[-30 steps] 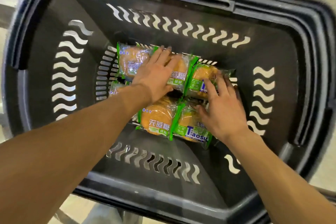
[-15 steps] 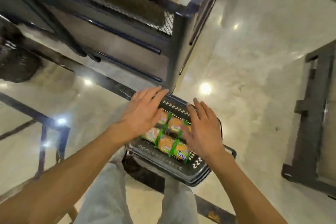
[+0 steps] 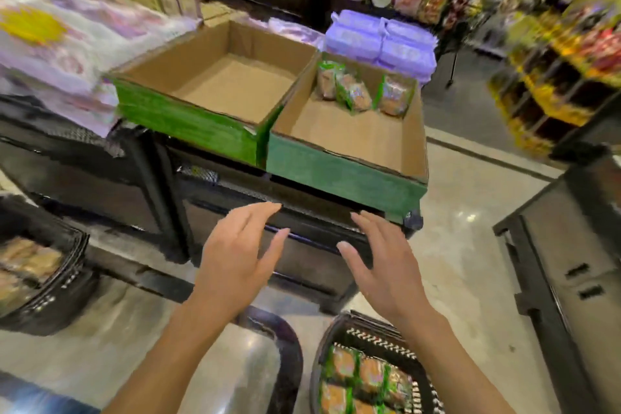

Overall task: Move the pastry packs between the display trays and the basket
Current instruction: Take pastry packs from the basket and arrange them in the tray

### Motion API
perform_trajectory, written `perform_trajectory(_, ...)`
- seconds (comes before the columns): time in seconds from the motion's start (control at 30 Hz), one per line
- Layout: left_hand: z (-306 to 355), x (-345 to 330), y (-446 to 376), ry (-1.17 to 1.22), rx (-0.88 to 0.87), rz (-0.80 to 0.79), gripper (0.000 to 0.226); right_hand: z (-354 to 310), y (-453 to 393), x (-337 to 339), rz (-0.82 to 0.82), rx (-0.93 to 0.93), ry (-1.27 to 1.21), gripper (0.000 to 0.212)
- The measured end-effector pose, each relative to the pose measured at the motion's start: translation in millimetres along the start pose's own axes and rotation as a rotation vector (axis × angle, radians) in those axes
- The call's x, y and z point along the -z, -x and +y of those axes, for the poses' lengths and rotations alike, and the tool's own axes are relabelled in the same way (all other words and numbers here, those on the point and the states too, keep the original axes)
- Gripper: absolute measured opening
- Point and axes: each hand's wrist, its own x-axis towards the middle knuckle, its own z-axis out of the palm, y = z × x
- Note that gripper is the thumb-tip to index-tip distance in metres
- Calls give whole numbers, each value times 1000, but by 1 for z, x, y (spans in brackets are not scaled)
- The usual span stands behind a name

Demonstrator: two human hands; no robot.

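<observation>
Two green-fronted cardboard display trays sit side by side on a dark stand. The left tray holds nothing. The right tray has three pastry packs leaning at its back wall. The black basket is on the floor at the bottom, with several green-wrapped pastry packs in it. My left hand and my right hand hover in the air below the trays, above the basket, fingers straight and spread, holding nothing.
A second black basket with packs stands at the left. Purple packages lie behind the right tray. White-purple bags fill the left shelf. A dark cabinet is at the right; snack shelves line the background.
My hands have lifted out of the basket, away from the packs, and hold nothing. The view has swung up from the basket to the display trays.
</observation>
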Motion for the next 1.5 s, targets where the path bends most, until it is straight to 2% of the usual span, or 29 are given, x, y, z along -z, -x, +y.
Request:
perform_trajectory(0.1, -24, 15, -23, 33, -7, 8, 42, -36, -28, -3, 52, 8, -15, 58)
perform_trajectory(0.23, -48, 9, -59, 94, 4, -37, 43, -47, -72, -14, 79, -1, -3, 58)
perform_trajectory(0.53, -90, -66, -208, 56, -40, -203, 43, 19, -210, -40, 168, -79, 37, 52)
perform_trajectory(0.6, -102, -93, -253, 27, -70, -228, 47, 45, -256, -46, 119, -106, 37, 49)
perform_trajectory(0.83, -141, -182, -370, -93, -103, -501, 54, 130, -404, -65, -82, -119, 28, 50)
perform_trajectory(0.97, -160, -220, -421, -166, -173, -645, 67, 169, -463, -81, -134, -200, 23, 60)
perform_trajectory(1.1, -173, -247, -441, -141, -207, -640, 82, 203, -512, -98, -123, -367, -109, 66)
perform_trajectory(1.27, -180, -257, -440, -140, -245, -596, 68, 235, -563, -113, -114, -534, -167, 83)
perform_trajectory(1.4, -188, -265, -439, -109, -247, -521, 58, 252, -586, -117, -190, -541, -204, 109)
perform_trajectory(1.5, -186, -266, -436, -98, -256, -503, 57, 256, -588, -117, -229, -567, -252, 114)
